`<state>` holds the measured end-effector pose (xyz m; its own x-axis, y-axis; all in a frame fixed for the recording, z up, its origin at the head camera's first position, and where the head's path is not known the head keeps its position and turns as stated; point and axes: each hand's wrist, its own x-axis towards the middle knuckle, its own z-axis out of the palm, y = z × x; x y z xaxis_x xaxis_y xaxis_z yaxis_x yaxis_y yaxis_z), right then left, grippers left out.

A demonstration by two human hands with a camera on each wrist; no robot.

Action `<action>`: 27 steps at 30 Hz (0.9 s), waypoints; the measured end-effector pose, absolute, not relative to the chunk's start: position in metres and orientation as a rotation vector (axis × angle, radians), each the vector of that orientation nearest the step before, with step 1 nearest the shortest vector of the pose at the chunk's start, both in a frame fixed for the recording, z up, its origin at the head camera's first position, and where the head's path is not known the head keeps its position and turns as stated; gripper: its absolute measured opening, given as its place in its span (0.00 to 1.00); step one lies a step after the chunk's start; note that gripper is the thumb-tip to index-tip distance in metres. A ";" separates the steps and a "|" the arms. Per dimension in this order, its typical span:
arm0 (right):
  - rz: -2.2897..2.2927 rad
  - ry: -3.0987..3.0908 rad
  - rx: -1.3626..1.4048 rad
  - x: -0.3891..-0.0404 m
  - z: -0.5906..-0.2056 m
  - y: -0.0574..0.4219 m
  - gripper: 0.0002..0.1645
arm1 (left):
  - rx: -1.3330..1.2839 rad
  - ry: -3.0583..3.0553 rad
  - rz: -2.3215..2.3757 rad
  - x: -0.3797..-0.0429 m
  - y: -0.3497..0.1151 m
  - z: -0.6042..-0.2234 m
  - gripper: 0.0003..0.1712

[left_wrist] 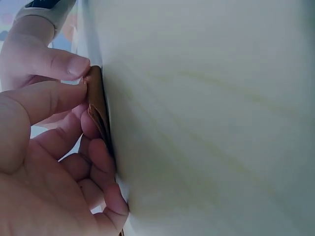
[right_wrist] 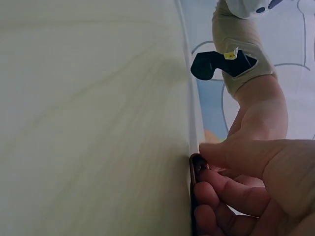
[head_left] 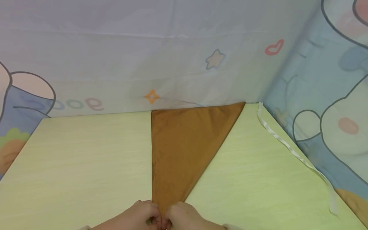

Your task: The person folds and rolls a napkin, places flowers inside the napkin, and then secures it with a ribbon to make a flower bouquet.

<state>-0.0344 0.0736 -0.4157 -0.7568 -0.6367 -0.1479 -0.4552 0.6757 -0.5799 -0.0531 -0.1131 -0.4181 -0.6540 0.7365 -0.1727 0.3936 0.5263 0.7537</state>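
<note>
A brown cloth (head_left: 184,143) lies flat on the pale yellow-green tabletop (head_left: 95,159), folded to a triangular shape. Its wide end is at the far edge and its narrow end points toward me. At that narrow end my left hand (head_left: 143,213) and right hand (head_left: 184,214) are side by side, nearly touching, each pinching the cloth. Seen from the left wrist, the cloth's folded end (left_wrist: 97,91) is between thumb and fingers. In the right wrist view, the right thumb (right_wrist: 236,155) presses on the cloth's dark rolled edge (right_wrist: 194,172); its underside is hidden.
A printed fabric wall (head_left: 120,57) rises behind the table, and another (head_left: 330,95) stands along the right side. A white ribbon (head_left: 287,143) runs down the table's right edge.
</note>
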 end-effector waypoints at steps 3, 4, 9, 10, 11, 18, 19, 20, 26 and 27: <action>-0.739 2.553 -0.834 -0.034 -0.415 0.072 0.04 | 0.963 2.296 0.983 -0.053 -0.114 -0.418 0.08; -0.743 2.551 -0.824 -0.033 -0.415 0.072 0.04 | 0.985 2.302 0.982 -0.053 -0.115 -0.418 0.08; -0.795 2.527 -0.779 -0.033 -0.415 0.072 0.05 | 1.221 2.389 0.906 -0.055 -0.121 -0.419 0.05; -0.809 2.519 -0.771 -0.033 -0.414 0.072 0.05 | 1.274 2.408 0.884 -0.055 -0.122 -0.420 0.05; -0.823 2.508 -0.762 -0.033 -0.414 0.072 0.05 | 1.336 2.428 0.864 -0.055 -0.122 -0.420 0.06; -0.970 2.421 -0.702 -0.035 -0.411 0.075 0.04 | 1.636 2.536 0.769 -0.057 -0.122 -0.426 0.08; -0.996 2.409 -0.683 -0.034 -0.410 0.076 0.05 | 1.647 2.538 0.765 -0.057 -0.122 -0.426 0.08; -1.018 2.400 -0.667 -0.034 -0.410 0.076 0.06 | 1.655 2.539 0.758 -0.057 -0.123 -0.427 0.08; -0.979 2.451 -0.696 -0.033 -0.409 0.077 0.08 | 1.613 2.538 0.777 -0.058 -0.124 -0.428 0.10; -0.956 2.472 -0.714 -0.033 -0.408 0.076 0.09 | 1.593 2.534 0.788 -0.058 -0.124 -0.427 0.09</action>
